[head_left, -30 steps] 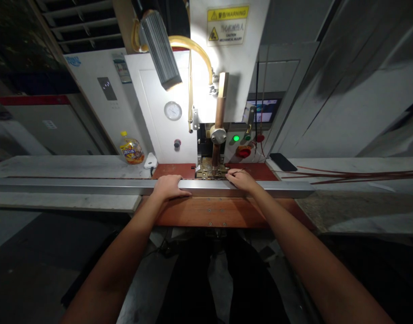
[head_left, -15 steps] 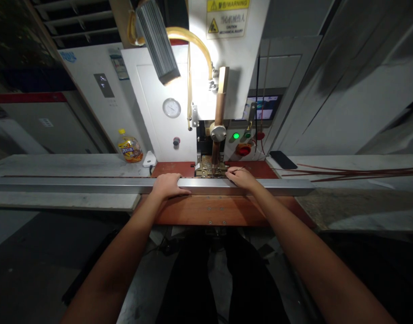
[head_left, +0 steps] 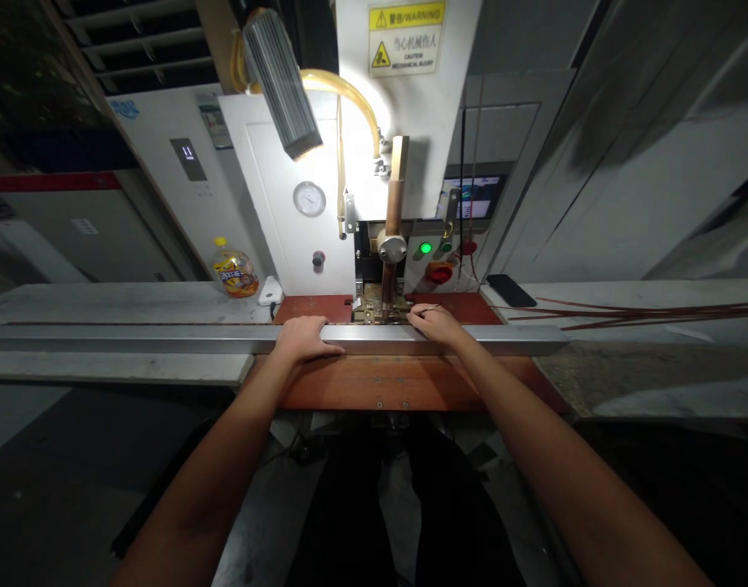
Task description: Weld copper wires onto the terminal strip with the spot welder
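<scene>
A long grey metal bar (head_left: 135, 337) lies across the bench from the far left to just right of centre. My left hand (head_left: 304, 337) rests on top of it, fingers curled over its far edge. My right hand (head_left: 433, 323) lies on the bar a little to the right, fingers pinching a thin wire or strip by the brass fixture (head_left: 377, 310). That fixture sits under the copper electrode rod (head_left: 391, 236) of a white machine (head_left: 374, 139). Both hands flank the electrode, on the red-brown work plate (head_left: 404, 379).
A yellow drink bottle (head_left: 233, 271) and a white device (head_left: 270, 290) stand at the back left. A dark phone (head_left: 508, 290) and several thin reddish rods (head_left: 643, 312) lie at the right. Green and red buttons (head_left: 438, 259) sit on the machine front. A grey lamp (head_left: 279, 81) hangs overhead.
My hands have stayed on the bar. The view has shifted slightly; my right hand's fingers have edged a little closer to the fixture.
</scene>
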Tool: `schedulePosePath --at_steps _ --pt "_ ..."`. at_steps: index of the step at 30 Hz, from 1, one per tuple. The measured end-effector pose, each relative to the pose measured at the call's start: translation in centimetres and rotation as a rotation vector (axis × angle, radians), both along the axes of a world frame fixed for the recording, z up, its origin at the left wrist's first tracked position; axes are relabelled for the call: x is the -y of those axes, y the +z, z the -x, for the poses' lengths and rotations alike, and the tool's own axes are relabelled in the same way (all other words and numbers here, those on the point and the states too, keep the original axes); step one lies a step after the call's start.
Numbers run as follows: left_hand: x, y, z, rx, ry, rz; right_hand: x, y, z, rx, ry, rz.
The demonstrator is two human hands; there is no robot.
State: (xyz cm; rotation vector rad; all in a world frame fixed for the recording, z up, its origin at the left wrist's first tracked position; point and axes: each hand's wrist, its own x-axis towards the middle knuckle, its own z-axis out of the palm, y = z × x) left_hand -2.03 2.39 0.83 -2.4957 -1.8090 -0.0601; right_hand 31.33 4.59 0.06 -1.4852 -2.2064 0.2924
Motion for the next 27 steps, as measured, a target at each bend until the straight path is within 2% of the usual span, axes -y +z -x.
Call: schedulePosePath --at_steps 27 --pt "0.37 -0.02 -0.04 0.02 0.012 -0.006 0.63 0.21 0.07 -0.006 -0.018 -0.002"
